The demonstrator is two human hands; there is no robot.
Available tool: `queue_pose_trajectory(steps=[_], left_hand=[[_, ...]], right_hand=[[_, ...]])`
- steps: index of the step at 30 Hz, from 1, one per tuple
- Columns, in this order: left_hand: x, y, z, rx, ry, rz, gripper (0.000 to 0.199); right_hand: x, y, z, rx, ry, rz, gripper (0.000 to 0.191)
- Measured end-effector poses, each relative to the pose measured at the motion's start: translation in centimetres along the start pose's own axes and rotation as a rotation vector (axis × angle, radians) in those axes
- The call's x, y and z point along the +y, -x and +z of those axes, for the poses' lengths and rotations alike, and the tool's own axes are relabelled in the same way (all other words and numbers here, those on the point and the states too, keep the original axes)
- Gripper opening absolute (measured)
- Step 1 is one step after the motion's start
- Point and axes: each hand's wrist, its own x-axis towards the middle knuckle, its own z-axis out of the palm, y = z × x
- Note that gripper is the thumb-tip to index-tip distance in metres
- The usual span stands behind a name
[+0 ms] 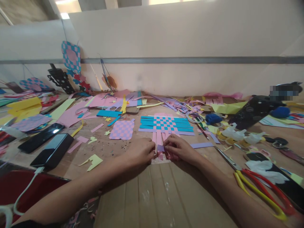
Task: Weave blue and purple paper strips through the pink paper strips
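A woven paper piece point(165, 123) of blue and pink strips lies in the middle of the table, with purple strips along its near edge. Its pink strips hang toward me between my hands. My left hand point(143, 150), fingers closed, is at the left pink strips; what its fingertips pinch is too small to make out. My right hand point(179, 148) has its fingers pressed together on a purple strip point(201, 145), whose short end shows between the hands and whose long end runs out to the right. A finished pink and purple woven piece point(122, 129) lies to the left.
Cardboard point(161, 196) covers the near edge. Red and yellow scissors point(258, 186) lie at right, near small glue bottles point(239, 135). At left are a phone point(41, 137) and a power bank point(52, 151) with a white cable. Paper scraps are scattered along the back.
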Motion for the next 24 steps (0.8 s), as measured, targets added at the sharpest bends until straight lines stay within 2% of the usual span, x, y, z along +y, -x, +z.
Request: queue_pose_trajectory(steps=[3,5,10,15,20,24], left_hand=[[-0.4,-0.4,-0.6,0.003,0.195,-0.104,0.022],[-0.7,-0.7,-0.8,0.050,0.277,-0.141,0.020],[-0.8,-1.1,-0.9,0.129,0.314,-0.161,0.021],[-0.2,-0.7,-0.8,0.103,0.369,-0.151,0.025],[-0.5,-0.4,-0.4,0.024,0.504,-0.215,0.045],[-1.6,-0.6,-0.4,0.052,0.428,-0.210,0.039]], right_hand=[[-0.5,-0.1,-0.2,-0.018,0.039,-0.014,0.015],[-0.9,-0.2,-0.3,-0.024,0.069,-0.021,0.016],[-1.4,-0.9,0.2,-0.036,0.175,-0.025,0.017],[-1.4,-1.4,1.2,-0.003,0.263,-0.029,0.017],[-1.2,-1.2,1.2,0.012,0.264,-0.024,0.015],[-1.0,-0.6,0.1,0.050,0.222,-0.016,0.016]])
